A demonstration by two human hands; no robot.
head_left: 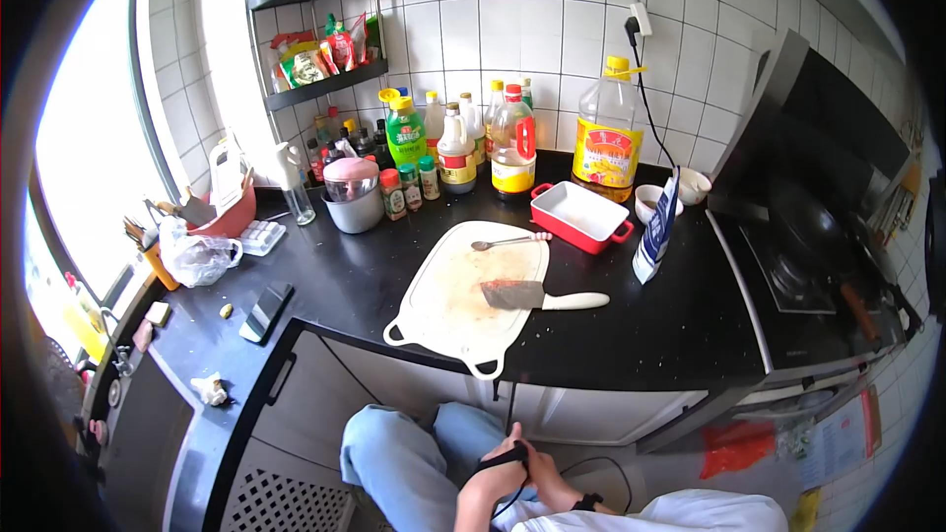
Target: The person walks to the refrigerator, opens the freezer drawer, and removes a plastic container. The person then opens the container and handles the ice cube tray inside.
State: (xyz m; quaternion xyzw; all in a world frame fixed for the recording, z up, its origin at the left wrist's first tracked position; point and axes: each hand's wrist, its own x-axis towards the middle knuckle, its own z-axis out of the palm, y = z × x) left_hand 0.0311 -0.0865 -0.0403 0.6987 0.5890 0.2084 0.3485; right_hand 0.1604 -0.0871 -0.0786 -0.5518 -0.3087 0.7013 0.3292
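If lifting the cutting board [443, 281] mid-frame, expect stiff, slick heft and hold its lower loops [500, 364]; cannot tell the grip of left hand [499, 480] or right hand [544, 475], lower centre.

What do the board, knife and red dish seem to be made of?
Board: likely matte plastic, given its moulded-looking corner loops.
Knife: thin, dull grey blade, probably steel; smooth white handle, perhaps plastic.
Dish: possibly glazed ceramic, given its glossy red outside and white inside; enamelled metal could look alike.
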